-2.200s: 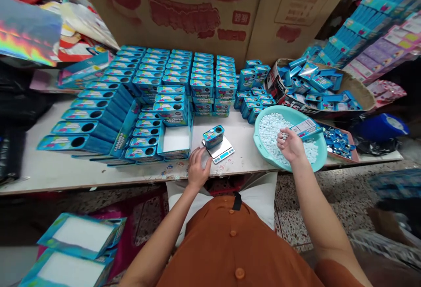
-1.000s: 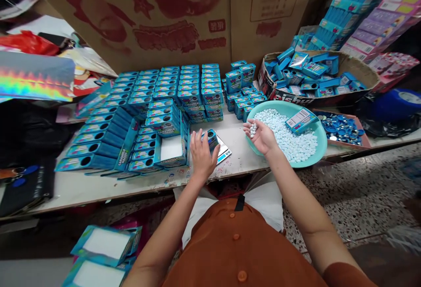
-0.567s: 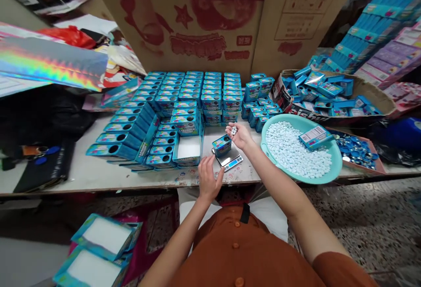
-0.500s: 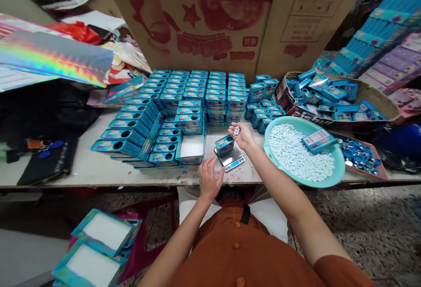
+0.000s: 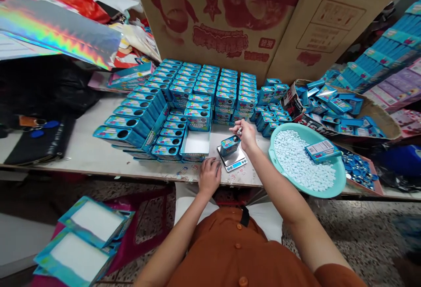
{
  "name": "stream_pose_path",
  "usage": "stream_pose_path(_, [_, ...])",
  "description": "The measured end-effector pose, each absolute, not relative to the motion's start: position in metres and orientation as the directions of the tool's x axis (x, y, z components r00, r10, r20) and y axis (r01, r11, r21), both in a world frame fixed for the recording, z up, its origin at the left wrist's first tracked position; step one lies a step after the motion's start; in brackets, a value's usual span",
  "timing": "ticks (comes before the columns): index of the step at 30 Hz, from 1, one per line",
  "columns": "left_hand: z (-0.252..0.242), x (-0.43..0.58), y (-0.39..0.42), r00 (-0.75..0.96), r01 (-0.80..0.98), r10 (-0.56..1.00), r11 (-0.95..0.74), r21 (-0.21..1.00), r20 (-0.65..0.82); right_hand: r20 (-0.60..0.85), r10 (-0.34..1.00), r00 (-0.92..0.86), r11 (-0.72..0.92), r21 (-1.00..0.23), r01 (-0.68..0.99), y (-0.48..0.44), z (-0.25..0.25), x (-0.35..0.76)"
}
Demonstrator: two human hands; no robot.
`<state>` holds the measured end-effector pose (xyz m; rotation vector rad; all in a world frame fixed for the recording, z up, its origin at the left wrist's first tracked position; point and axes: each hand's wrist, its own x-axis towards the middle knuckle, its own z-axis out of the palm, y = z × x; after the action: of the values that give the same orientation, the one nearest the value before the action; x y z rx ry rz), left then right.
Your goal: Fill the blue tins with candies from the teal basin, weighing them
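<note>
Your right hand (image 5: pixel 246 131) hovers just above a blue tin (image 5: pixel 230 145), its grip pinching small white candies (image 5: pixel 239 131). The tin stands on a small scale (image 5: pixel 234 160) on the table (image 5: pixel 98 159). At 8 o'clock from it, your left hand (image 5: pixel 209 175) rests, grip loose and empty. A teal basin (image 5: pixel 324 193) sits at 3 o'clock.

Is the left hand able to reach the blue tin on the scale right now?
Probably yes: the left hand lies on the table beside the scale, nothing between them. The right hand hovers over the blue tin from the far side.
</note>
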<state>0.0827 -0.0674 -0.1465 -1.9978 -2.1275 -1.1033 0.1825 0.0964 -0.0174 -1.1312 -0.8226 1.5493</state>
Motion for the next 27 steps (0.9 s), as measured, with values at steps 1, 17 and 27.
stream_pose_path(1, [-0.146,0.083,-0.067,-0.180,0.878,0.862,-0.076,0.472,0.473,-0.254,0.965,-0.060,-0.260,-0.910,-0.324,0.096,-0.017,0.182])
stream_pose_path(17, [-0.151,0.062,-0.112,-0.299,0.844,0.738,-0.091,0.528,0.605,-0.165,0.985,-0.050,-0.172,-0.950,-0.261,0.086,-0.008,0.188])
stream_pose_path(27, [-0.151,0.044,-0.133,-0.345,0.886,0.803,0.108,0.451,0.485,-0.010,1.000,-0.002,-0.010,-0.989,-0.144,0.082,0.001,0.250])
